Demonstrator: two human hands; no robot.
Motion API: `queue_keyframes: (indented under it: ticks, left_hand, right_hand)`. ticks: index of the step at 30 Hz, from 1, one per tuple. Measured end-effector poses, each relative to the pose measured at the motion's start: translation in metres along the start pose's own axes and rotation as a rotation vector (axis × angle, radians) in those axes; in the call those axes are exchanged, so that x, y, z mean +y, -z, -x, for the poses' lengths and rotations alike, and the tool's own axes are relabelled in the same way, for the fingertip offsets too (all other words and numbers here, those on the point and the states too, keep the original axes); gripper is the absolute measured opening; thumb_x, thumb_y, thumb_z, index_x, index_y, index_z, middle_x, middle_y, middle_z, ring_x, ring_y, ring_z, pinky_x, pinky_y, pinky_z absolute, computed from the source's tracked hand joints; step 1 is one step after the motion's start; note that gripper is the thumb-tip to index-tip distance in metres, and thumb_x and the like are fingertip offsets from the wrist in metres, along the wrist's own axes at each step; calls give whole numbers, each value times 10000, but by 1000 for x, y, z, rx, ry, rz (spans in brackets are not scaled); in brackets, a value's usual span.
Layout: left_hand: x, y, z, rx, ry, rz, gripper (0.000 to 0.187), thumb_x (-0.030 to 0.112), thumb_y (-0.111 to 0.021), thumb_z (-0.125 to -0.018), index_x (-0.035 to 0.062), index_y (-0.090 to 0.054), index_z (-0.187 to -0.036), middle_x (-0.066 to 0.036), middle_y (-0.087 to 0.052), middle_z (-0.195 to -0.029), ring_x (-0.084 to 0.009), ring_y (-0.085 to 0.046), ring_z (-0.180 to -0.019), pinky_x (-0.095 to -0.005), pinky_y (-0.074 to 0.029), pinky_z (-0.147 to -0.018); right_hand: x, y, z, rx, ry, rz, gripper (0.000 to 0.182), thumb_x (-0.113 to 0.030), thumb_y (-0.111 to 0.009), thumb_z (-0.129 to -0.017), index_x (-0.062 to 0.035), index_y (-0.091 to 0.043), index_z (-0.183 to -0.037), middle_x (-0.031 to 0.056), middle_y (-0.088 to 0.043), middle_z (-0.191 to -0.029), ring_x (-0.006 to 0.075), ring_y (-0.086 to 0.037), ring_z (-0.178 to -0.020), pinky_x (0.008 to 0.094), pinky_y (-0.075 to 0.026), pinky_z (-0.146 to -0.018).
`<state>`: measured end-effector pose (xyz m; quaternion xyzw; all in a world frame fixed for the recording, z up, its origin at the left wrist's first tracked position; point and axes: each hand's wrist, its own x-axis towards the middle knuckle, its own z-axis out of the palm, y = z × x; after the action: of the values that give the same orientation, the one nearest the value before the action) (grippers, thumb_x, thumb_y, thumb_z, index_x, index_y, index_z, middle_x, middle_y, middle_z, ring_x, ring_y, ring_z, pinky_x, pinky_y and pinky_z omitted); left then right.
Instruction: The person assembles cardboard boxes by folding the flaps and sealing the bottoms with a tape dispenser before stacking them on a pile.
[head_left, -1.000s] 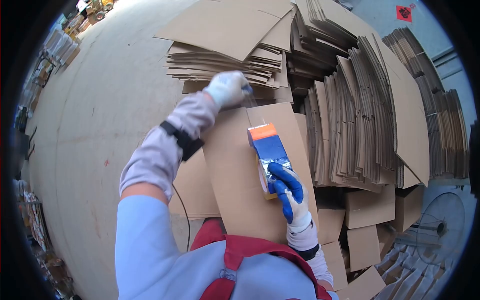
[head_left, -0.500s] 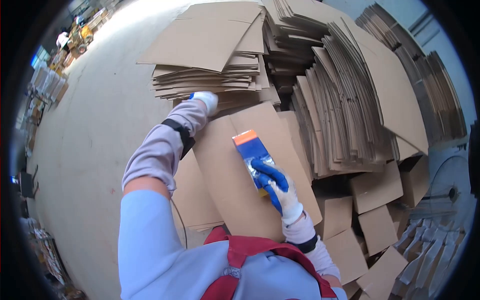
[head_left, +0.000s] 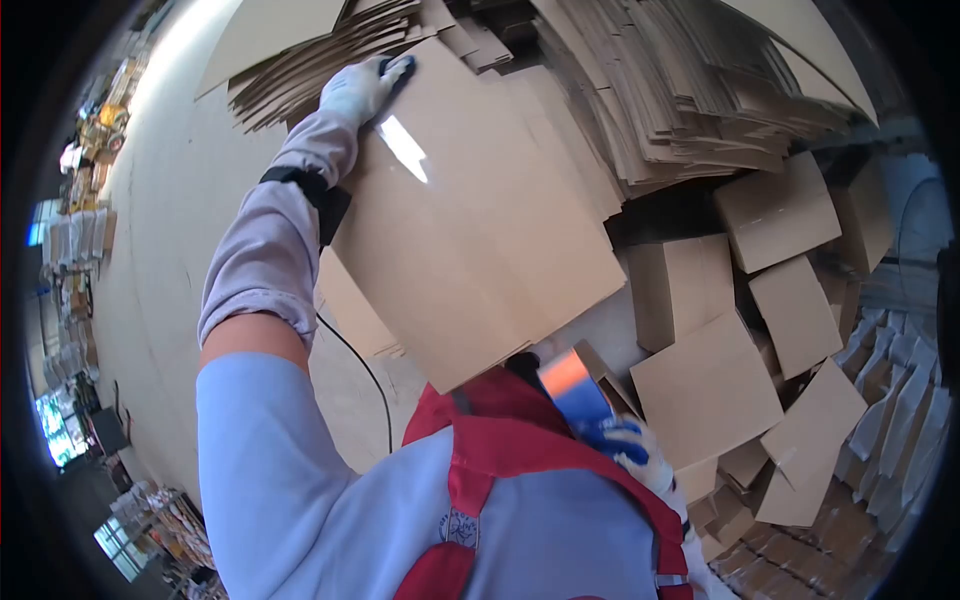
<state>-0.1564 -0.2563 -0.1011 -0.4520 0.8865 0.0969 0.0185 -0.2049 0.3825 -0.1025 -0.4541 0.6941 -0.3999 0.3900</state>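
A large cardboard box (head_left: 480, 220) lies in front of me, with a shiny strip of clear tape (head_left: 405, 150) near its far end. My left hand (head_left: 358, 92), in a white glove with blue fingers, grips the box's far left edge. My right hand (head_left: 640, 455), gloved alike, is closed around a blue tape dispenser (head_left: 580, 395) with an orange end. Hand and dispenser are low at the right, beside my red apron and off the near end of the box. Motion blurs the dispenser, and part of the right hand is hidden.
Flattened cardboard stacks (head_left: 690, 90) stand beyond the box, with another stack (head_left: 310, 65) at the far left. Several folded cartons (head_left: 705, 390) pile up at the right. A black cable (head_left: 365, 365) hangs at my left above the concrete floor (head_left: 150, 260).
My right hand has moved the tape dispenser from the middle of the box toward me, past its near end. The left hand stays at the far edge. The view has shifted.
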Motion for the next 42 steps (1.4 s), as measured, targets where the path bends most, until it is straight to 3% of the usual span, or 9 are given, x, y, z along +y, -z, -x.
queue_keyframes:
  ticks: [6, 13, 15, 21, 24, 27, 32, 37, 42]
  left_hand:
    - [36, -18, 40, 480, 21, -157, 566, 568, -445, -922, 186, -516, -1334, -146, -605, -1228, -330, -545, -1166, -451, -399, -984]
    - [169, -54, 317, 8, -782, 20, 811, 394, -713, -748, 135, -382, -1442, -277, -335, -1452, -481, -263, -1373, -649, -152, -1104]
    - [173, -73, 314, 83, -768, -72, 801, 342, -719, -738, 148, -386, -1441, -268, -326, -1463, -473, -249, -1385, -647, -147, -1110]
    - [161, -43, 295, -23, -824, 54, 759, 205, -725, -717, 143, -429, -1414, -243, -335, -1473, -451, -241, -1401, -600, -144, -1133]
    - [84, -14, 248, -258, -776, 681, 584, 106, -675, -825, 55, -484, -1374, -185, -430, -1444, -320, -334, -1395, -422, -236, -1153]
    - [4, 21, 170, 47, -246, 864, 515, 110, -664, -892, 16, -478, -1363, -134, -542, -1321, -173, -582, -1090, -287, -521, -890]
    - [-226, -63, 0, 28, -104, 703, 540, 320, -646, -920, -27, -525, -1315, -85, -610, -1229, -149, -574, -1114, -252, -447, -953]
    - [-171, -26, 32, -276, 188, 1035, 393, 338, -664, -906, 66, -623, -1186, 20, -629, -1017, -68, -571, -854, -218, -463, -728]
    - [-36, 13, 53, -385, -349, 767, 446, 132, -696, -861, -46, -556, -1245, -81, -647, -1093, -132, -604, -953, -278, -489, -856]
  right_hand:
    - [43, -33, -22, 11, -26, -134, 312, -77, -620, -793, -86, -670, -1101, 137, -658, -1102, 360, -599, -1012, 413, -471, -909]
    - [41, -51, -76, 96, 70, -202, 280, -140, -545, -855, -18, -674, -1071, 169, -660, -1121, 311, -623, -991, 372, -471, -898]
    - [25, -51, -85, 176, -181, -903, 261, -118, -537, -877, 5, -668, -1067, 144, -663, -1127, 283, -628, -1011, 353, -473, -914]
    - [96, -100, -138, -26, -363, -768, 221, -85, -598, -870, 5, -669, -1059, 115, -684, -1029, 210, -655, -950, 306, -504, -852]
    - [57, -65, -129, -169, 49, -202, 284, -283, -611, -856, -107, -678, -1069, 114, -683, -1045, 305, -645, -958, 373, -499, -841]
    - [-15, -23, -132, -320, -149, 61, 248, -280, -571, -834, -132, -681, -999, 117, -682, -989, 321, -637, -933, 385, -500, -804]
    - [-32, -27, -215, -438, -498, 521, 228, -269, -630, -685, -131, -745, -826, 142, -702, -900, 329, -676, -839, 424, -529, -741]
    - [178, -105, -235, -141, -188, 906, 177, -206, -655, -778, -161, -759, -915, 66, -725, -974, 231, -698, -894, 405, -557, -713]
    - [237, -123, -119, 46, -718, 260, 345, -337, -475, -931, -133, -653, -1145, 86, -633, -1202, 208, -605, -1075, 357, -483, -925]
